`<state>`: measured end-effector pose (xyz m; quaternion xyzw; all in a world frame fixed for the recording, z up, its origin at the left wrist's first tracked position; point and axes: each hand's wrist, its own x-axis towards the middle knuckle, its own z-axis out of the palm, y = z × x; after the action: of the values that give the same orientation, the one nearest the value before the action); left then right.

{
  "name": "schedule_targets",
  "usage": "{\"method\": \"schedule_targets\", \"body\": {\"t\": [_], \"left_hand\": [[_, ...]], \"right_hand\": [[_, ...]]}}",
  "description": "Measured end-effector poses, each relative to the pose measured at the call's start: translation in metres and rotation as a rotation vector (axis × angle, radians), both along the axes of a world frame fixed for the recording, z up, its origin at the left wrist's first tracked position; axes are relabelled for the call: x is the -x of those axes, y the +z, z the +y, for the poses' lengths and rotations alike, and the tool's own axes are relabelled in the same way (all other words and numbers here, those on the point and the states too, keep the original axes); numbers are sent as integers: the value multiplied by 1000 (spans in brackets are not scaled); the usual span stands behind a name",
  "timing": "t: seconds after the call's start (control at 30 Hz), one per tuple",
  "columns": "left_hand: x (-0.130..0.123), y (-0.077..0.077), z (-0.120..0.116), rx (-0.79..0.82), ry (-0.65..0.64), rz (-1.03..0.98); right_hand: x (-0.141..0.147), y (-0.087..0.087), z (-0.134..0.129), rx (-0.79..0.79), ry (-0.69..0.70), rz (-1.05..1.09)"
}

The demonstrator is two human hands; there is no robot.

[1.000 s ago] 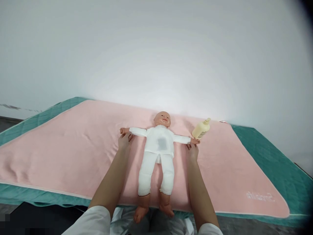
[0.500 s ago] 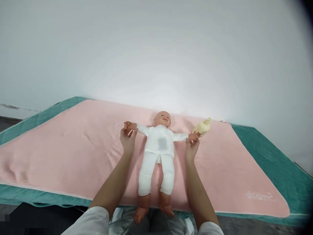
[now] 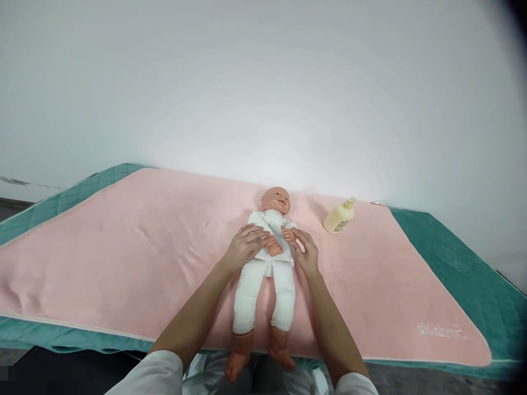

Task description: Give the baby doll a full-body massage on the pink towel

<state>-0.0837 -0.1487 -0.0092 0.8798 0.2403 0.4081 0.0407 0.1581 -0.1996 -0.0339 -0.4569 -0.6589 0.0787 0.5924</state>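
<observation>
A baby doll (image 3: 263, 263) in a white top and trousers lies on its back, its head toward the wall and its bare feet toward me. Both its arms are folded over its chest. My left hand (image 3: 246, 247) lies over the doll's forearm on the left, fingers stretched across it; the thumb is hidden. On the other side, my right hand (image 3: 307, 253) has its thumb and fingers at the doll's other arm, close to the small doll hand (image 3: 289, 235).
A pale yellow pump bottle (image 3: 340, 216) stands right of the doll. Beneath lies a pink blanket (image 3: 123, 247) over a green quilted cover (image 3: 461, 263). A white wall (image 3: 263, 82) rises behind the far edge. Something black (image 3: 69, 373) is at the lower left.
The doll's arms, spread out to the sides before, are now folded inward over its chest. Both my hands have moved inward with them. The bottle shows more fully.
</observation>
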Motion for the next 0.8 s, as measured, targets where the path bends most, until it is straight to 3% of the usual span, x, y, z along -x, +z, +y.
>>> {"method": "schedule_targets", "body": {"t": [0.23, 0.53, 0.7, 0.8], "left_hand": [[-3, 3, 0, 56, -25, 68], [-5, 3, 1, 118, -20, 64], [-5, -2, 0, 102, 26, -45], [-5, -5, -1, 128, 84, -257]], "right_hand": [[5, 4, -4, -8, 150, -165], [8, 3, -3, -15, 171, -227], [8, 0, -4, -23, 60, -141], [4, 0, -2, 11, -66, 85]]}}
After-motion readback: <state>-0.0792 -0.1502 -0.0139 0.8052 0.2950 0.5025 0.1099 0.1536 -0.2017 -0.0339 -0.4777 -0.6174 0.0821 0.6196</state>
